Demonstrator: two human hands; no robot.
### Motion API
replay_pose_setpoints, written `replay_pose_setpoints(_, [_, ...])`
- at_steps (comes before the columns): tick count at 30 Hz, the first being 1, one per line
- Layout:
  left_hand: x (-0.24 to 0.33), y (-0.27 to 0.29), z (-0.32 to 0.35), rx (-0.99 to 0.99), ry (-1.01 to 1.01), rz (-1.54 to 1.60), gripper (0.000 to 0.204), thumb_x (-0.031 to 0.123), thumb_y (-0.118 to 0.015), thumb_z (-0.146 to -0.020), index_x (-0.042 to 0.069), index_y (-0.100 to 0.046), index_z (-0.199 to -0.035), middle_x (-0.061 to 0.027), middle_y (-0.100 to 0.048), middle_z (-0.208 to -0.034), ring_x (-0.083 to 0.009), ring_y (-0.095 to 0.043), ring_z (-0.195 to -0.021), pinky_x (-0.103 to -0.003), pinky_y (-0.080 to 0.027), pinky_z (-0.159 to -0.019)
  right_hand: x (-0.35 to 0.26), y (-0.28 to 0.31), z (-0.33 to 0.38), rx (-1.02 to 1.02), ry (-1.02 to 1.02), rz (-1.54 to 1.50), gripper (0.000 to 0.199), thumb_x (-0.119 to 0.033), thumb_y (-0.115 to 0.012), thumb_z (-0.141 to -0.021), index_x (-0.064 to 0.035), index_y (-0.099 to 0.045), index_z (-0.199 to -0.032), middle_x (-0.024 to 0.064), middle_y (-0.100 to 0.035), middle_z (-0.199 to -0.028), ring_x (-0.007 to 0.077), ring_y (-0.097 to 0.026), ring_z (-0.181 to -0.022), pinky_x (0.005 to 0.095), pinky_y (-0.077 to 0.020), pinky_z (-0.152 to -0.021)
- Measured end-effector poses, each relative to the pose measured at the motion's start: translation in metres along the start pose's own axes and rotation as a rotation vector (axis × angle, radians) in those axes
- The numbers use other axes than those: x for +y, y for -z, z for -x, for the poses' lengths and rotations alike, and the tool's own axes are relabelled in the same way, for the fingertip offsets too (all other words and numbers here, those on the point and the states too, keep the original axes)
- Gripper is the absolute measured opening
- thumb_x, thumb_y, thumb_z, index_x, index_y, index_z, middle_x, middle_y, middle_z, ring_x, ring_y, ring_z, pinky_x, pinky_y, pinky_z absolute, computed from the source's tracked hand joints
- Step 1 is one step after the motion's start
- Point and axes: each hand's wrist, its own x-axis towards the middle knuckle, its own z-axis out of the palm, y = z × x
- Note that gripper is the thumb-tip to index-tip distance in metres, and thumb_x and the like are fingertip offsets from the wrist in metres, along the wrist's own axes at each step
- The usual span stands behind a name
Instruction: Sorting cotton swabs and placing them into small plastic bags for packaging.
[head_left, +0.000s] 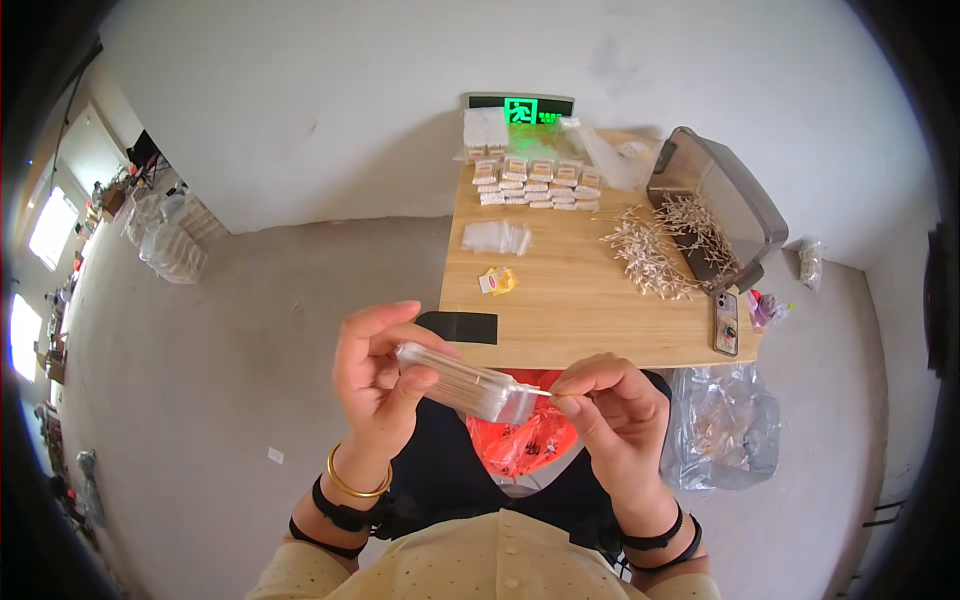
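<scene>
1. Two hands meet above the lap: the left hand (pixel 378 385) is wrapped around a clear bag (pixel 462 383) of sticks, gripping its closed end.
2. At the bag's open mouth, the right hand (pixel 612 412) pinches a thin stick (pixel 541 392) between thumb and fingertips.
3. Filling looks to be the step in hand; the next move seems to call for a steady bag and a straight push inward.
4. Beyond, the table (pixel 580 300) carries packed bags (pixel 535 183), loose sticks (pixel 648 258) and a grey bin (pixel 735 195).
</scene>
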Motion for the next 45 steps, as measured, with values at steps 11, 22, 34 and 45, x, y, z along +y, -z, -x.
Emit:
replay_pose_setpoints(11, [0.010, -0.003, 0.005, -0.075, -0.044, 0.022, 0.053, 0.019, -0.076, -0.092, -0.001, -0.046, -0.131, -0.0125, -0.072, -0.092, -0.0156, -0.070, -0.082, -0.024, -0.052, -0.073, -0.016, 0.001, 0.001, -0.018, -0.081, -0.001, 0.007, 0.007, -0.068, -0.091, 0.0051, -0.067, -0.098, 0.0096, -0.071, -0.097, 0.0117, -0.065, -0.089, 0.0256, -0.0516, -0.082])
replay_pose_setpoints(22, [0.008, -0.011, 0.004, -0.092, -0.008, 0.008, 0.054, 0.017, -0.077, -0.091, -0.001, -0.047, -0.131, -0.0115, -0.072, -0.092, -0.0167, -0.071, -0.085, -0.026, -0.053, -0.074, -0.003, 0.032, -0.005, -0.219, -0.240, -0.352, 0.023, -0.010, -0.060, -0.102, 0.0039, -0.062, -0.120, 0.0126, -0.071, -0.112, 0.0178, -0.068, -0.105, 0.0328, -0.0528, -0.095])
replay_pose_setpoints(34, [0.012, -0.026, 0.005, -0.167, 0.121, 0.075, 0.059, 0.024, -0.077, -0.091, 0.000, -0.045, -0.134, -0.0109, -0.071, -0.090, -0.0164, -0.071, -0.083, -0.025, -0.054, -0.073, 0.034, 0.023, -0.012, -0.290, -0.142, -0.567, 0.026, -0.018, -0.068, -0.098, -0.0015, -0.058, -0.116, 0.0033, -0.062, -0.107, 0.0121, -0.059, -0.100, 0.0278, -0.0468, -0.090])
replay_pose_setpoints(45, [0.003, -0.029, 0.001, -0.188, 0.239, 0.240, 0.057, 0.018, -0.076, -0.092, 0.001, -0.043, -0.136, -0.0111, -0.072, -0.091, -0.0167, -0.071, -0.086, -0.027, -0.056, -0.077, 0.034, 0.020, -0.010, -0.323, -0.112, -0.498, 0.024, -0.008, -0.064, -0.099, -0.0008, -0.058, -0.121, 0.0044, -0.061, -0.110, 0.0122, -0.058, -0.101, 0.0299, -0.0466, -0.093])
